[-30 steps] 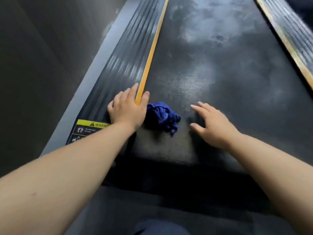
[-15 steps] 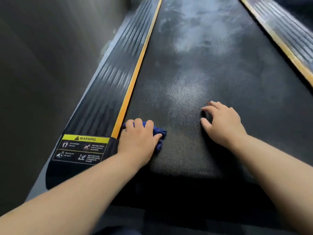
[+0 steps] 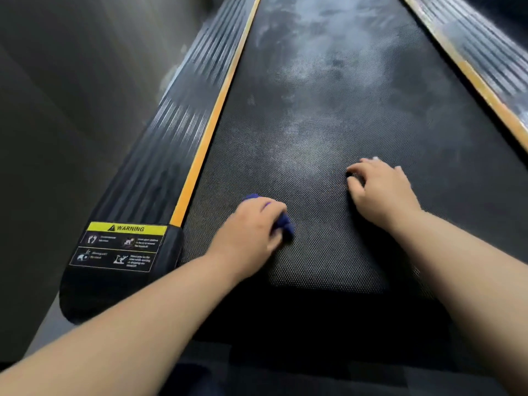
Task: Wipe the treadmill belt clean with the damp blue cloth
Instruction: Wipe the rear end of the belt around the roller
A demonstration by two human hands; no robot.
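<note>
The black textured treadmill belt (image 3: 328, 115) runs away from me, with pale dusty smears along its middle and far part. My left hand (image 3: 251, 227) lies on the near end of the belt and grips the crumpled blue cloth (image 3: 285, 222), which mostly hides under the hand and shows only at its right edge and above the knuckles. My right hand (image 3: 380, 190) rests on the belt to the right, fingers bent with the tips on the surface, holding nothing.
A ribbed black side rail (image 3: 171, 130) with a yellow stripe (image 3: 211, 127) flanks the belt on the left and carries a yellow warning label (image 3: 120, 245) at its near end. A second striped rail (image 3: 480, 67) runs along the right. Grey floor lies left.
My left hand left the yellow stripe, took hold of the blue cloth and has slid it rightward along the belt's near end. My right hand stays planted on the belt.
</note>
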